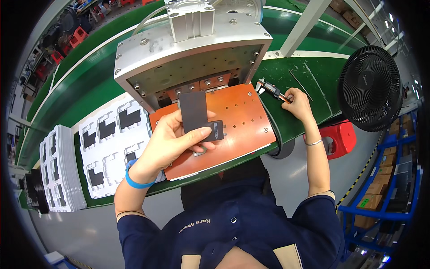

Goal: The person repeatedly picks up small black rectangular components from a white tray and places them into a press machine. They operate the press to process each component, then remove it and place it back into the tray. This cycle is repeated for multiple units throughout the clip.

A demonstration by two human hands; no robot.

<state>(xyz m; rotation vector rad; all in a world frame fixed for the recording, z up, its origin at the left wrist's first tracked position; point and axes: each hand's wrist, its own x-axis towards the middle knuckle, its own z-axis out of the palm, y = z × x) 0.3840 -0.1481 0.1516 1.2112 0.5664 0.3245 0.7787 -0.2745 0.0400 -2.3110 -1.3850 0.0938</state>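
Neatly, black pieces (106,129) sit in a white plastic tray (109,184), and more sit in the tray stack (74,170) beside it. Over an orange plate (244,112), the left hand (169,139) clamps its fingers on a flat, black L-shaped piece (193,112) with a small label (217,130), while the right hand (298,105) pinches its fingers on a digital caliper (272,90).

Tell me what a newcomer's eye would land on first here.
The orange plate in the middle, before the silver press, with the left hand holding a black L-shaped part over it. Next, to the right, the right hand at one end of a caliper, and the black fan farther right.
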